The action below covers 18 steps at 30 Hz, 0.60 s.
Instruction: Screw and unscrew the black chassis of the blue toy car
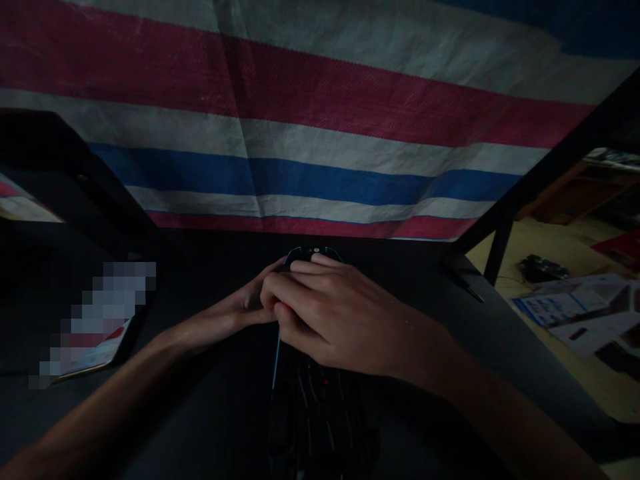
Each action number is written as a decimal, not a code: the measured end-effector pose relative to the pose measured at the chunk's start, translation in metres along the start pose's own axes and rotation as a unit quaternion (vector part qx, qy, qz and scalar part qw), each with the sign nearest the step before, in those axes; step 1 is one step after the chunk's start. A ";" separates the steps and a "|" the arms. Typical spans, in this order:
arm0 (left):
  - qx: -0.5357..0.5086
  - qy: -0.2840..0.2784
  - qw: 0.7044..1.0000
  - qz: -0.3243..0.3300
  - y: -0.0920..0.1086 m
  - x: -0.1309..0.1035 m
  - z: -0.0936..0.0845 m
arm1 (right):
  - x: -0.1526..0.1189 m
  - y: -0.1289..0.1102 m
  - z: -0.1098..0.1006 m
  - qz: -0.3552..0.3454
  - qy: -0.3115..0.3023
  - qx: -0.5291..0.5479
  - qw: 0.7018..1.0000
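Observation:
A long black object with thin blue edging [276, 363] lies on the dark tabletop in front of me, its far end rounded and marked with a small light spot. Its kind is not clear in this dim light. My left hand [250, 300] is closed around its left side, with most fingertips hidden. Across its top lies my right hand [330, 310], fingers bent and closed over it, the index finger and thumb near my left thumb. Toward me, the object has a ribbed dark part [325, 427] with pale curved lines and a tiny red spot.
A phone-like slab [100, 340], partly pixelated, leans at the left. A striped red, white and blue sheet [310, 133] hangs behind the table. A thin dark tool [467, 287] lies near the right edge. Printed sheets [580, 307] lie beyond it, past a black frame post [497, 247].

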State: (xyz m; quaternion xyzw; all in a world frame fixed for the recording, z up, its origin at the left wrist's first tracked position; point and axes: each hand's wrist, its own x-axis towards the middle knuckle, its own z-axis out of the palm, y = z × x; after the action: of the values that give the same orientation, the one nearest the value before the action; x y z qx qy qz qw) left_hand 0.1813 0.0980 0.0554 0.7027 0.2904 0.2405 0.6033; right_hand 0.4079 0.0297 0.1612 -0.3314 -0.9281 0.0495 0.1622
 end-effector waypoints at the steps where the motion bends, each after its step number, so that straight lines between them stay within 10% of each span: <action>1: -0.001 0.005 1.000 -0.007 -0.003 0.000 -0.001 | 0.000 0.001 0.000 -0.011 0.000 0.004 1.000; 18: -0.046 0.020 0.999 -0.016 -0.011 0.002 0.001 | 0.003 0.005 0.007 0.010 -0.003 0.050 0.999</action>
State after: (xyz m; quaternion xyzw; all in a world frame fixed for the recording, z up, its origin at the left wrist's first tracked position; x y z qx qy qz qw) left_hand 0.1819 0.1000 0.0440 0.6644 0.3025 0.2578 0.6329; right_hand 0.4061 0.0358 0.1543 -0.3320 -0.9217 0.0986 0.1749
